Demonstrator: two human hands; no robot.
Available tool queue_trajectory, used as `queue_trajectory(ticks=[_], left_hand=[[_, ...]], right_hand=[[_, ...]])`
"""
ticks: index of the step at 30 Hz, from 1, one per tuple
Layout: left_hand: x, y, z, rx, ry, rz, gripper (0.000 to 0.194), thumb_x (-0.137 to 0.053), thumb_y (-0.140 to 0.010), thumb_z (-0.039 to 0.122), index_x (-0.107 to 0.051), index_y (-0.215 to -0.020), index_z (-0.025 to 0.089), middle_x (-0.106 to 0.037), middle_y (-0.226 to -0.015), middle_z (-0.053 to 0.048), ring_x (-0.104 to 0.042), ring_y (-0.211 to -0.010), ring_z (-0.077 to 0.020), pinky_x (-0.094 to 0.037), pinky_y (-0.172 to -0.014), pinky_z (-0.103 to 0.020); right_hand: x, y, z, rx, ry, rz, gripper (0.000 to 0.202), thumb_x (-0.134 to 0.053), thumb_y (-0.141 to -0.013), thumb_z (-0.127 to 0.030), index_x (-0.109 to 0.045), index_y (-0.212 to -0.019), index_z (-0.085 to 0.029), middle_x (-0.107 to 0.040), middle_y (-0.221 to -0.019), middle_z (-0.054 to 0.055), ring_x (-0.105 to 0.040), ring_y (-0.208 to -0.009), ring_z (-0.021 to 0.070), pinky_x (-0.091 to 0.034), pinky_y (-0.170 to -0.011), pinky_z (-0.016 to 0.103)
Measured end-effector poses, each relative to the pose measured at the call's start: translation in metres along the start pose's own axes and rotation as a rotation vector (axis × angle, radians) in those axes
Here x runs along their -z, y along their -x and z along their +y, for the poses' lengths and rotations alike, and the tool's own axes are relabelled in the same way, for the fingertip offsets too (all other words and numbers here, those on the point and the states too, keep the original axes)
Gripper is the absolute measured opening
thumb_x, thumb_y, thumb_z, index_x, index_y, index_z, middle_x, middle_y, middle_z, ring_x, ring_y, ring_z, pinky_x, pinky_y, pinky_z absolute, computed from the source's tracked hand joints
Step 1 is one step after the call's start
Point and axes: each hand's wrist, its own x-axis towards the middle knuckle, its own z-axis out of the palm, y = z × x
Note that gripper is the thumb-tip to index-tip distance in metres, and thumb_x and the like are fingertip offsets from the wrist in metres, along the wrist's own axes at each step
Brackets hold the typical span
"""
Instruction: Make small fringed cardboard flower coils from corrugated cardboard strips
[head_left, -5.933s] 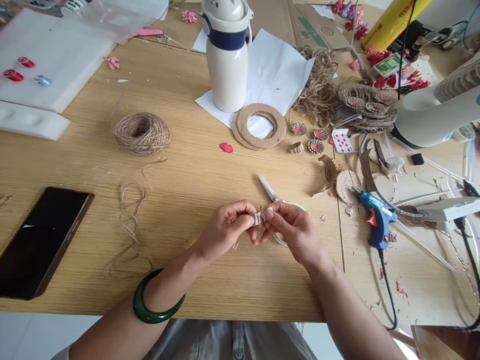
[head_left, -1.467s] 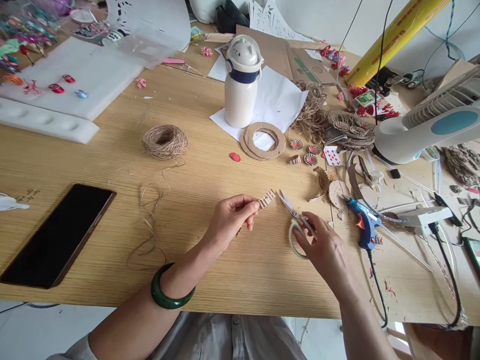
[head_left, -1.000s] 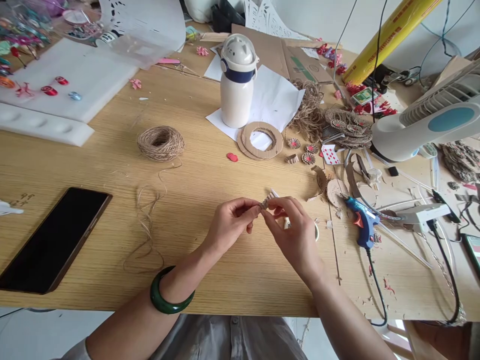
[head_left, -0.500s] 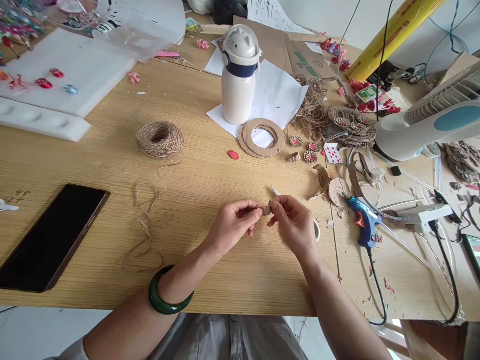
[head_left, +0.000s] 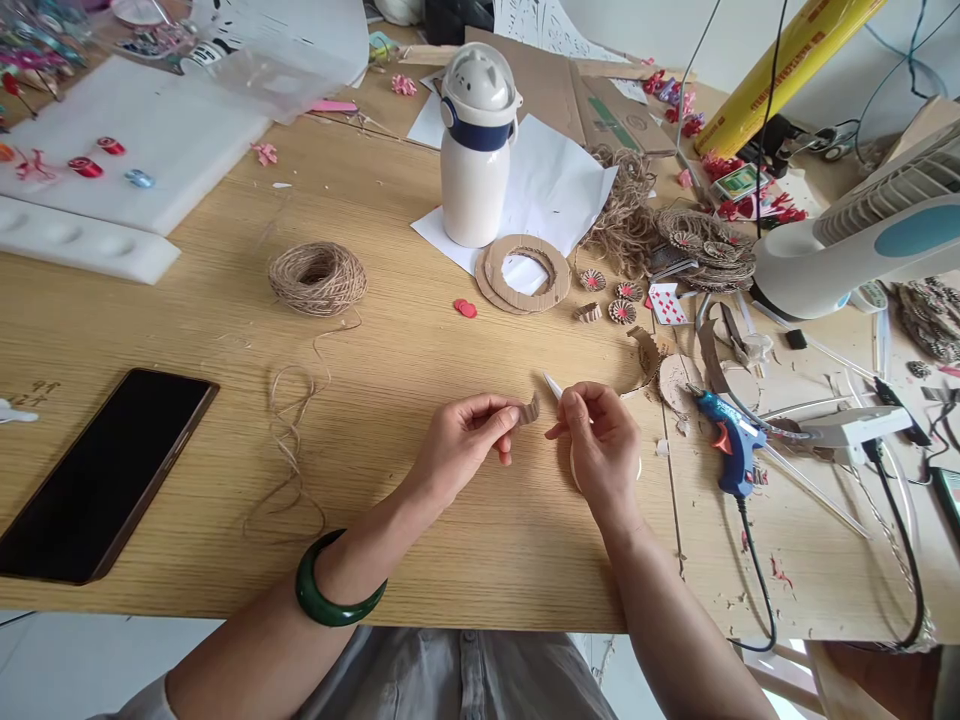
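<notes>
A short, curled strip of corrugated cardboard [head_left: 529,410] is pinched between the thumb and fingers of my left hand [head_left: 469,440], with its free end pointing up and right. Just to the right, apart from the strip, my right hand [head_left: 602,445] has its thumb and fingertips pressed together. Whether a small scrap sits between them I cannot make out. Beneath that hand lies a pair of scissors [head_left: 553,385] with white handles; the blade tip shows past my fingers, while the hand covers most of the rest.
A twine ball [head_left: 319,280] and a phone [head_left: 105,475] lie to the left. Behind my hands are red discs [head_left: 465,308], cardboard rings [head_left: 529,275] and a white bottle [head_left: 475,165]. At right are a blue glue gun [head_left: 735,440], a power strip [head_left: 851,425] and a fan [head_left: 862,230].
My right hand has let go of the cardboard strip and drawn slightly right. The strip stays in my left hand, its end now free; more of the scissors shows.
</notes>
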Motion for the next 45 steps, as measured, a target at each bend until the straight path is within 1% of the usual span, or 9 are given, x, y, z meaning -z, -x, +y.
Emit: queue_trajectory(ticks=[4,7,11,17,20,28,34,41,45], left_hand=[[0.000,0.001,0.002,0.020,-0.022,0.003,0.022,-0.069,-0.083,0.038,-0.071,-0.079,0.016,-0.059,-0.055,0.003,-0.057,-0.050,-0.0097,-0.044,-0.052,-0.021],[-0.001,0.001,0.003,0.026,-0.037,0.011,0.022,-0.069,-0.084,0.038,-0.072,-0.084,0.016,-0.063,-0.058,0.001,-0.060,-0.053,-0.0107,-0.040,-0.047,-0.020],[-0.001,0.001,0.003,0.009,-0.086,0.024,0.025,-0.069,-0.084,0.040,-0.074,-0.087,0.015,-0.066,-0.058,-0.001,-0.060,-0.053,-0.0113,-0.033,-0.042,-0.019],[-0.002,0.002,0.001,-0.052,-0.088,-0.001,0.025,-0.070,-0.084,0.039,-0.076,-0.092,0.016,-0.069,-0.061,-0.001,-0.060,-0.051,-0.0111,-0.038,-0.044,-0.020],[-0.003,0.003,0.001,-0.044,-0.101,-0.028,0.023,-0.069,-0.085,0.038,-0.076,-0.090,0.016,-0.068,-0.061,-0.001,-0.059,-0.051,-0.0103,-0.039,-0.045,-0.019],[-0.001,0.003,0.001,0.038,-0.112,-0.009,0.028,-0.067,-0.086,0.043,-0.075,-0.093,0.016,-0.070,-0.061,-0.002,-0.056,-0.050,-0.0098,-0.034,-0.041,-0.018],[-0.001,0.003,-0.001,0.029,-0.095,-0.018,0.033,-0.067,-0.085,0.045,-0.075,-0.096,0.015,-0.073,-0.066,-0.005,-0.059,-0.051,-0.0120,-0.037,-0.039,-0.019],[-0.003,0.006,-0.001,-0.007,-0.119,-0.022,0.033,-0.068,-0.085,0.045,-0.075,-0.096,0.014,-0.073,-0.065,-0.004,-0.056,-0.049,-0.0098,-0.038,-0.043,-0.019],[-0.003,0.006,0.002,0.022,-0.142,-0.038,0.032,-0.067,-0.086,0.045,-0.075,-0.096,0.015,-0.073,-0.065,-0.004,-0.059,-0.052,-0.0113,-0.038,-0.043,-0.019]], right_hand=[[0.000,0.001,0.001,0.036,-0.012,0.034,0.020,-0.065,-0.090,-0.039,-0.062,-0.089,-0.019,-0.060,-0.084,0.001,-0.060,-0.070,0.0125,-0.058,-0.055,0.024],[-0.001,0.004,-0.002,0.065,-0.001,0.018,0.012,-0.065,-0.090,-0.032,-0.061,-0.092,-0.020,-0.060,-0.086,0.000,-0.059,-0.063,0.0103,-0.057,-0.054,0.025],[-0.004,0.010,-0.006,0.211,0.196,-0.055,0.007,-0.060,-0.093,-0.025,-0.064,-0.099,-0.023,-0.064,-0.088,0.001,-0.062,-0.070,0.0131,-0.059,-0.063,0.029],[-0.007,0.012,-0.002,0.402,0.445,-0.123,0.008,-0.057,-0.094,-0.021,-0.065,-0.095,-0.024,-0.067,-0.086,0.004,-0.064,-0.076,0.0180,-0.057,-0.070,0.034],[-0.006,0.011,-0.001,0.390,0.476,-0.103,0.010,-0.055,-0.095,-0.022,-0.063,-0.089,-0.023,-0.066,-0.083,0.004,-0.064,-0.077,0.0190,-0.056,-0.070,0.034],[0.000,0.009,0.001,0.139,0.296,0.004,0.009,-0.058,-0.094,-0.028,-0.063,-0.089,-0.022,-0.064,-0.079,-0.001,-0.062,-0.061,0.0118,-0.054,-0.056,0.025],[-0.004,0.011,-0.004,0.402,0.385,-0.087,0.005,-0.061,-0.092,-0.020,-0.064,-0.091,-0.023,-0.067,-0.085,0.002,-0.064,-0.073,0.0153,-0.057,-0.067,0.030],[-0.004,0.009,-0.002,0.558,0.503,-0.091,0.009,-0.058,-0.093,-0.014,-0.061,-0.088,-0.021,-0.067,-0.080,0.003,-0.059,-0.072,0.0164,-0.053,-0.068,0.032],[0.001,0.006,0.000,0.502,0.533,-0.026,0.009,-0.056,-0.094,-0.016,-0.060,-0.087,-0.020,-0.064,-0.079,0.003,-0.057,-0.071,0.0163,-0.052,-0.067,0.032]])
